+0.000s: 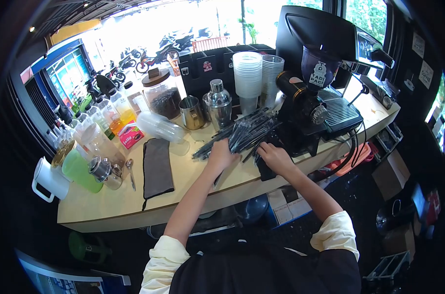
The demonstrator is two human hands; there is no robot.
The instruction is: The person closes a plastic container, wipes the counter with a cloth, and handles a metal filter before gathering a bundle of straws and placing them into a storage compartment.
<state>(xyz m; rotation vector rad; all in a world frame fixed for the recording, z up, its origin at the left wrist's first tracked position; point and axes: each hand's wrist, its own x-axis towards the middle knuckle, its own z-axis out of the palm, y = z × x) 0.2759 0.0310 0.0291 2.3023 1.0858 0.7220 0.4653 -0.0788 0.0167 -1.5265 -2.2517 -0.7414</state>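
Note:
A loose heap of black straws in clear wrappers [254, 128] lies on the counter in front of me. My left hand [222, 156] is closed at the near-left side of the heap, with wrapped straws standing out past its fingers. At the near-right side, my right hand [276, 158] has its fingers drawn together on the ends of some straws. A dark cloth [265, 169] lies beneath that hand, at the counter's edge. Just behind the heap stand a steel cocktail shaker [218, 105] and stacked clear plastic cups [247, 76].
A coffee grinder [305, 110] and espresso machine [337, 112] stand on the right. To the left are a grey cloth [157, 166], a spoon [131, 174], a steel pitcher [192, 112], toppled plastic cups [158, 126], a lidded jar [162, 95], a green jug [81, 170] and several bottles.

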